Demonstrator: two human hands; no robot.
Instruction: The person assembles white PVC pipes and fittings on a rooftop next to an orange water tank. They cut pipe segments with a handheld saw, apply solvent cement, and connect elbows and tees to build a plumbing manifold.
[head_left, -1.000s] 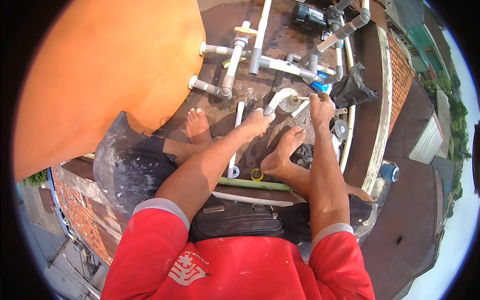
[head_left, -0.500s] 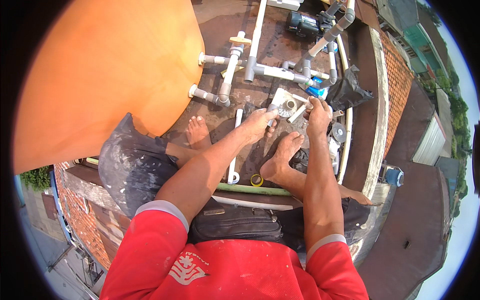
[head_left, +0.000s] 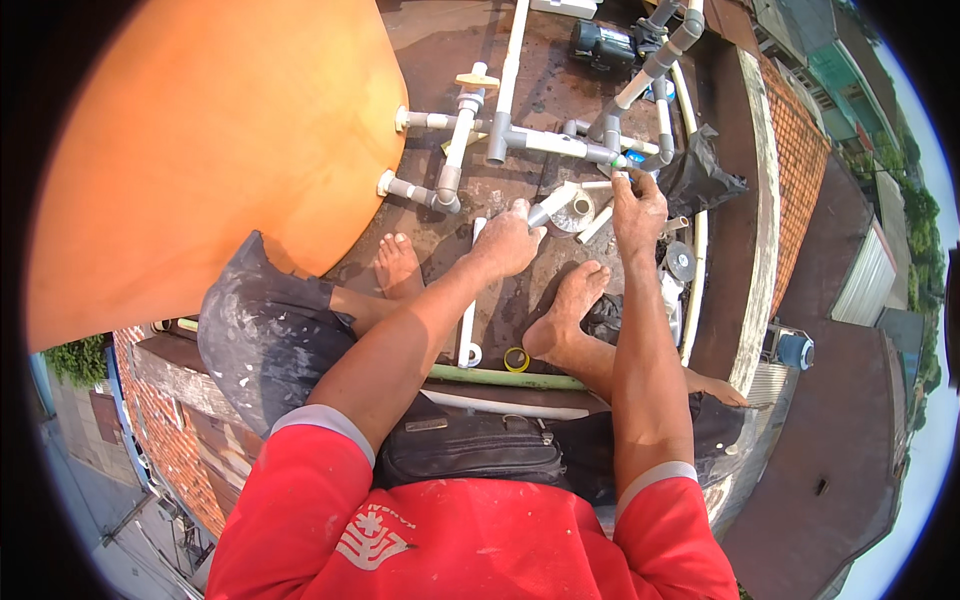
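Note:
My left hand (head_left: 508, 242) is closed around a short white pipe with a grey fitting (head_left: 550, 206), which points away to the right. My right hand (head_left: 638, 208) is closed in a pinch, its fingertips close to the grey elbow of the standing pipework (head_left: 560, 145). At those fingertips shows a small object with a green and white tip (head_left: 619, 163); its kind is too small to tell. Between the hands lies a round pale piece with a central hole (head_left: 581, 207), and a short white pipe offcut (head_left: 596, 225) rests beside it.
A large orange tank (head_left: 220, 150) fills the left, joined to valve pipes (head_left: 460, 140). Beyond stands a black pump (head_left: 603, 45). A black plastic bag (head_left: 705, 175) and a tape roll (head_left: 680, 262) lie right; yellow tape (head_left: 516, 360) and a long white pipe (head_left: 470, 300) are nearer. The low wall (head_left: 757, 230) edges the roof.
My right hand has turned and moved slightly away from me, bringing a green-and-white tip into view. My left hand has rolled over, tilting the pipe piece further to the right.

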